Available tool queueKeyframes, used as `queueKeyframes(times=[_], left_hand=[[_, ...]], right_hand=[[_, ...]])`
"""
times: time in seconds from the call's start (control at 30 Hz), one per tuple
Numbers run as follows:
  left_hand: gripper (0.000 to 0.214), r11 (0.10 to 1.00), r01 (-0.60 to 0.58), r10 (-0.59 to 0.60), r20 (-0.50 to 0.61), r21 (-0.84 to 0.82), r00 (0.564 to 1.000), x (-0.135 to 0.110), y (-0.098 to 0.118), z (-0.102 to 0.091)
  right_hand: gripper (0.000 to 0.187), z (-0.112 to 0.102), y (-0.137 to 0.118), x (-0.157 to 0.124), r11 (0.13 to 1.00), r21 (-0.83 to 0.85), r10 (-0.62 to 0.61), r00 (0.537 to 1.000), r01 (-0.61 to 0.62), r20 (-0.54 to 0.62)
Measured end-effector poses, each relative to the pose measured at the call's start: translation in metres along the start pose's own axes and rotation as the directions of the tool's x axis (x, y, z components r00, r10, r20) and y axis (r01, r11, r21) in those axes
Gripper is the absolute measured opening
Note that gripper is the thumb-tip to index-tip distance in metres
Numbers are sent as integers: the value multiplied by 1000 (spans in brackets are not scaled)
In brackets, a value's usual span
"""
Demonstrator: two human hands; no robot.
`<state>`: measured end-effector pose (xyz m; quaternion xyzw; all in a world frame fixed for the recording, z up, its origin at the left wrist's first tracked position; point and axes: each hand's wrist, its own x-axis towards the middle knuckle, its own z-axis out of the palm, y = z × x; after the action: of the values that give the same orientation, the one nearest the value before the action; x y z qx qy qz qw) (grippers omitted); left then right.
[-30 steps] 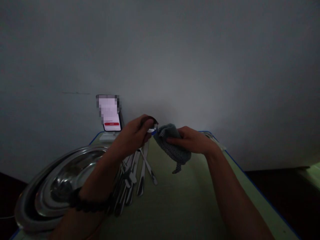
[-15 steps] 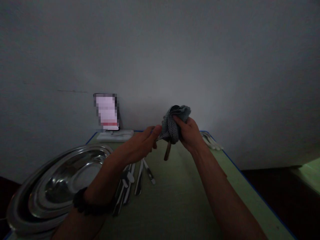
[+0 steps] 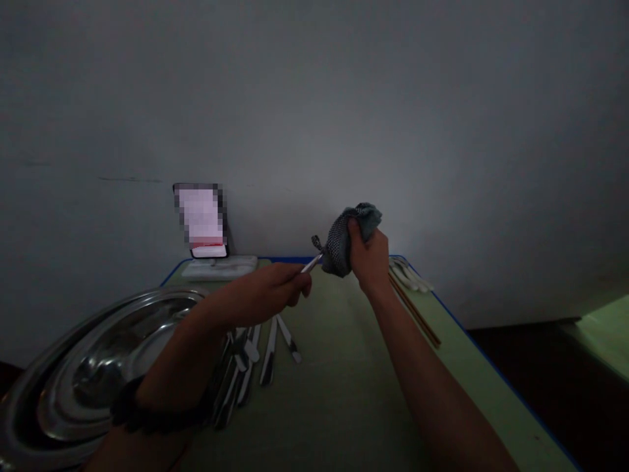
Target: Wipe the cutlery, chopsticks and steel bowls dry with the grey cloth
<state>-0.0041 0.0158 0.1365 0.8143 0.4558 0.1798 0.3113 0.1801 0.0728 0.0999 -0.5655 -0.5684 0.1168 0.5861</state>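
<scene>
Above the far half of the pale green surface (image 3: 334,393), the person's two hands meet in the air. The left hand (image 3: 275,290) has its grip closed on the near end of a slim, pale utensil (image 3: 311,263), pinched between thumb and fingers and slanting up to the right. The utensil's far end runs into a grey knitted cloth (image 3: 344,237) and is hidden there, so what kind of utensil it is cannot be told. The right hand (image 3: 369,259) has its grip closed tightly round that cloth, bunched in the fist with folds standing out above the thumb and a small corner sticking out to the left. A dark bracelet (image 3: 147,413) circles the left wrist. Below the left forearm, a loose spread of metal cutlery (image 3: 268,341) lies on the surface, handles pointing roughly toward the person. Stacked steel basins (image 3: 98,367) sit at the left edge. Against the grey wall (image 3: 393,98) at the far end, a phone (image 3: 201,219) stands upright on a white base (image 3: 219,267). Brown chopsticks (image 3: 415,311) lie along the right edge just beside the right forearm, with white spoons (image 3: 410,275) beyond them near the far corner.
</scene>
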Motion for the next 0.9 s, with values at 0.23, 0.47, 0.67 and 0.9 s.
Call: queueKeyframes(times=[0.23, 0.47, 0.67, 0.9], left_hand=[[32, 998, 3, 1, 58, -59, 998, 5, -9, 6], [27, 964, 186, -120, -314, 190, 942, 7, -20, -16], [27, 992, 80, -36, -382, 98, 923, 14, -14, -4], [41, 921, 69, -109, -84, -384, 990, 36, -8, 43]], right_hand=[[38, 19, 10, -10, 957, 257, 88, 978, -136, 191], [30, 23, 25, -8, 975, 76, 175, 932, -209, 319], [52, 16, 18, -11, 972, 138, 66, 786, -190, 614], [37, 6, 5, -9, 813, 518, -209, 695, -267, 688]])
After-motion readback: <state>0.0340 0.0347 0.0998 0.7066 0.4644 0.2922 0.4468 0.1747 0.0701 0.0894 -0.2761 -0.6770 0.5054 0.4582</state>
